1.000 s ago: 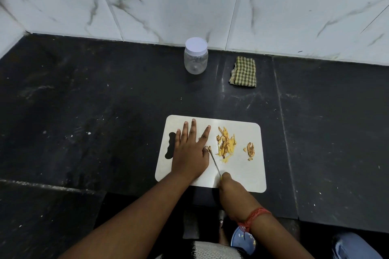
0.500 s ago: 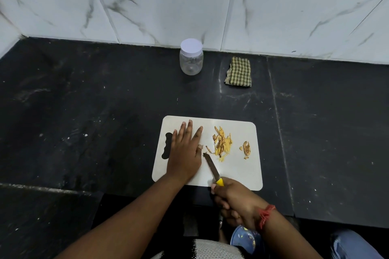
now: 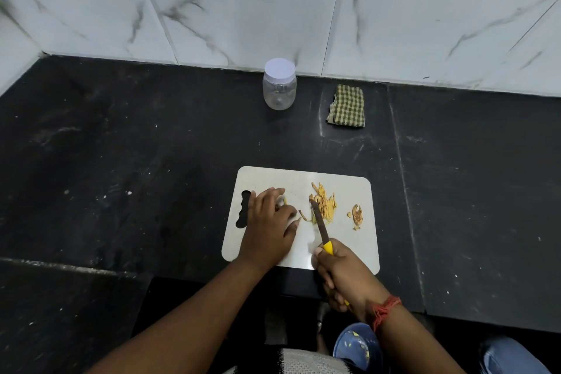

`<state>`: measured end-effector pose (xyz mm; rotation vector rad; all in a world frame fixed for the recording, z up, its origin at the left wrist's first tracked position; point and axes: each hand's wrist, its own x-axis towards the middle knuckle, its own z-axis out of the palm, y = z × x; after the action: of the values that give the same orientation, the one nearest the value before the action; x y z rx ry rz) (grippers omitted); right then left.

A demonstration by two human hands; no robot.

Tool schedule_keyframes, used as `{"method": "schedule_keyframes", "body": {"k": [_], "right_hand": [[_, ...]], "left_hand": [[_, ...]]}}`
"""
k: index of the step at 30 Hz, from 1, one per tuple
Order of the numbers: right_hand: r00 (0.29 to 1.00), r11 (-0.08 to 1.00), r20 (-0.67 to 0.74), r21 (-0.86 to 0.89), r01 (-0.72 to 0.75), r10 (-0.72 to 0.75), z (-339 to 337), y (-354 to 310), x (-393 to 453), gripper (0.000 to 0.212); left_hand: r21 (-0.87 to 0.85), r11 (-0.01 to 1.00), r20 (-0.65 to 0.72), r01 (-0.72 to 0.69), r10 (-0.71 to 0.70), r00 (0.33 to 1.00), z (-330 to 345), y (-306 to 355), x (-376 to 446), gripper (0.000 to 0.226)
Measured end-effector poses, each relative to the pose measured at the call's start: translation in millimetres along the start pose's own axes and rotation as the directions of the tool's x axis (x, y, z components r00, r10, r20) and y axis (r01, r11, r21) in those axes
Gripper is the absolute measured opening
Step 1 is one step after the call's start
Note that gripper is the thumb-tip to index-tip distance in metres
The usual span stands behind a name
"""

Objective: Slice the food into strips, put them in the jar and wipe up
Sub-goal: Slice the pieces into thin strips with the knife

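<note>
- My left hand (image 3: 268, 222) lies on the cutting board (image 3: 343, 252), fingers curled over a small yellow piece, pinning it for the next cut.
- My right hand (image 3: 346, 273) grips the knife (image 3: 319, 223) by its yellow handle, blade angled toward 11 o'clock, tip beside the strips (image 3: 324, 202).
- Peel scraps (image 3: 356, 215) sit at 3 o'clock of the pile, kept apart.
- The jar (image 3: 279, 85), lid on, and the cloth (image 3: 347, 106) wait at 12 o'clock on the worktop (image 3: 151, 146), clear of the cutting.
</note>
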<state>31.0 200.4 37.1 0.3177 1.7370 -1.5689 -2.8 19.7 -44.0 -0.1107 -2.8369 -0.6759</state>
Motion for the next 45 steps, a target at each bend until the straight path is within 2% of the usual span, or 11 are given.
{"method": "schedule_keyframes", "body": {"k": [7,17,21,24,28,35,40,45], "right_hand": [[0.999,0.999,-0.033,0.018,0.040,-0.039,-5,0,-2,0.026],[0.995,0.997,-0.063,0.016,0.079,-0.078,-12,-4,-8,0.028],[0.993,0.996,-0.074,0.008,0.093,-0.092,-15,-4,-10,0.030],[0.993,0.996,-0.075,0.011,0.090,-0.089,-16,-5,-11,0.030],[0.994,0.996,-0.067,0.002,0.092,-0.091,-16,-6,-10,0.031],[0.991,0.994,-0.071,-0.024,0.110,-0.111,-15,-7,-10,0.028],[0.991,0.994,-0.088,-0.051,0.094,-0.098,-21,-7,-8,0.029],[0.993,0.996,-0.087,-0.050,0.075,-0.079,-18,-7,-3,0.030]], "left_hand": [[0.062,0.989,0.015,0.133,-0.134,0.991,1,16,10,0.015],[0.102,0.994,0.055,0.032,-0.038,0.998,3,23,22,0.009],[0.060,0.992,-0.024,0.114,-0.113,0.993,0,18,20,0.014],[0.098,0.983,-0.021,0.158,-0.157,0.987,-3,11,16,0.012],[0.138,0.983,0.013,0.125,-0.127,0.992,-2,11,17,0.008],[0.090,0.995,0.063,0.036,-0.042,0.997,3,25,28,0.012],[0.025,0.994,-0.015,0.103,-0.103,0.995,-2,10,20,0.019],[0.031,0.990,-0.053,0.136,-0.134,0.990,-12,-14,11,0.024]]}}
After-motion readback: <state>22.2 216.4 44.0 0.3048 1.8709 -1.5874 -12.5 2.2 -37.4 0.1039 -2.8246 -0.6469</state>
